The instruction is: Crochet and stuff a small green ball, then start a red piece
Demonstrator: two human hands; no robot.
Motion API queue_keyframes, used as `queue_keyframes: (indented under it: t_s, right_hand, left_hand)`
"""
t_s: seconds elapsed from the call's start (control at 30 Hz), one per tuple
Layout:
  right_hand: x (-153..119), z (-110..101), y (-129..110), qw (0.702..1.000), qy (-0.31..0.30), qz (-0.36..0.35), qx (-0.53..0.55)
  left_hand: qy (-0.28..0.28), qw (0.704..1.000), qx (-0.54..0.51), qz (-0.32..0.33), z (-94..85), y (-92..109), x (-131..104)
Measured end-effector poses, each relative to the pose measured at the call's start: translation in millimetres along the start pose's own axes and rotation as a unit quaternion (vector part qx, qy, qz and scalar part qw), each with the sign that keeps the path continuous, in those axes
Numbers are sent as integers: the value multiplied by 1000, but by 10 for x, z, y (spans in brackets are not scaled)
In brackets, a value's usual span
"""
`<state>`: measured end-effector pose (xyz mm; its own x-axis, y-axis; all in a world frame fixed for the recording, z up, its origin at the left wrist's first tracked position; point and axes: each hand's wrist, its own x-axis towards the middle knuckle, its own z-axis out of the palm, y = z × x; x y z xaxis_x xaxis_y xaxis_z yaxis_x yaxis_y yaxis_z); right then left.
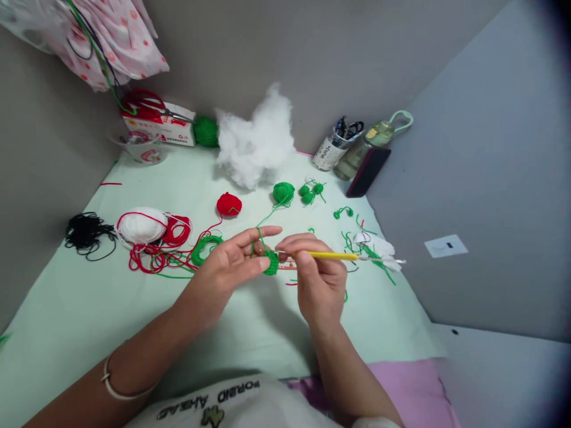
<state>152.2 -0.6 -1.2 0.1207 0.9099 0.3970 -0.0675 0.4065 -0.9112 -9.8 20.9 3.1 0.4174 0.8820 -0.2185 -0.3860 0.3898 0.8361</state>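
Between thumb and fingers, my left hand pinches a small green crochet piece, its index finger stretched out with green yarn looped over it. That strand runs back to a green yarn ball on the table. My right hand is closed around a yellow-handled crochet hook. The hook's tip meets the edge of the green piece, and its other metal end points right. The exact stitch at the tip is too small to make out.
Left lie black yarn, a white yarn ball and tangled red yarn. A red ball and white stuffing sit farther back. Scissors rest on a box. A pen cup, bottle and phone stand back right.
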Motion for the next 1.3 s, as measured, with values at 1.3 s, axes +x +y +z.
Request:
queue_keyframes:
  t_s: [1.3]
  right_hand:
    - [28,-105,-30,997,-18,75,27]
  left_hand:
    - [43,977,197,72,19,69,-87]
